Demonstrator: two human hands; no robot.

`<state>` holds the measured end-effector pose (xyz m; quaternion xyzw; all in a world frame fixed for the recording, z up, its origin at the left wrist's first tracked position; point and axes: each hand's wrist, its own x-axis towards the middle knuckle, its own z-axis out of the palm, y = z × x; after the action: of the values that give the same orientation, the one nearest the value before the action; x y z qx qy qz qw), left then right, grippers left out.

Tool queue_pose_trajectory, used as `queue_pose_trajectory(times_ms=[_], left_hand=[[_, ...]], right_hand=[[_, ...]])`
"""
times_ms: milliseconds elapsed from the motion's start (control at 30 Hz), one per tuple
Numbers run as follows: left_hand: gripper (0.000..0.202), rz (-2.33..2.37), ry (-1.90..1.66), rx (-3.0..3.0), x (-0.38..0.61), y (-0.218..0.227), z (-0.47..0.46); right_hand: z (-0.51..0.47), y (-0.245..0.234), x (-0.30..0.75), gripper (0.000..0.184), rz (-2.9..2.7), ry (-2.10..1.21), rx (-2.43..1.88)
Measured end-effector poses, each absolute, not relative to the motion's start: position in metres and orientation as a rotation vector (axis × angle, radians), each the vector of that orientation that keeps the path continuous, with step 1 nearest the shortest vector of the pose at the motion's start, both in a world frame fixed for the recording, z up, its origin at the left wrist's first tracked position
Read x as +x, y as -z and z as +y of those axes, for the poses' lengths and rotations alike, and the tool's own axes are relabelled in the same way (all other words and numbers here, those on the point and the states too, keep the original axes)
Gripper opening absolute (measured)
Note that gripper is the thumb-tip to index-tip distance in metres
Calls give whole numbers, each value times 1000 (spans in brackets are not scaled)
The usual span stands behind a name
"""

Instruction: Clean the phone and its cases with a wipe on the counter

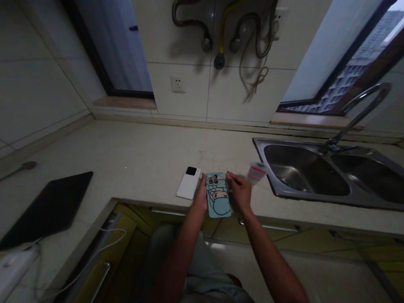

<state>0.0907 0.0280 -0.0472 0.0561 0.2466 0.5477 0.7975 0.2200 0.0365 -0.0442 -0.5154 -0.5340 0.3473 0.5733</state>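
Above the near edge of the counter (152, 161), the left hand (201, 196) clasps a blue phone case (218, 197); the right hand (240, 193) pinches its far right corner. A white phone (188, 186) lies just left.

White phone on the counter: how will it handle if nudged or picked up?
The white phone is probably stiff, being a straight-edged slab. It's unlikely to roll or tip, since it lies flat on the counter. Its smooth-looking back may be slippery, so a nudge would probably slide it.
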Motion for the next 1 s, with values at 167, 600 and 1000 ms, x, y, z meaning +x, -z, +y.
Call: queue_pose_trajectory(times_ms=[167,600,1000], left_hand=[[60,531,-1117,150,88,44,26],[52,572,-1210,35,97,55,30],[62,647,-1251,13,92,46,29]], right_hand=[[70,28,209,38,-1356,-739,-1210],[52,9,184,29,-2307,-337,-1022],[33,9,206,21,-2407,-121,-1027]])
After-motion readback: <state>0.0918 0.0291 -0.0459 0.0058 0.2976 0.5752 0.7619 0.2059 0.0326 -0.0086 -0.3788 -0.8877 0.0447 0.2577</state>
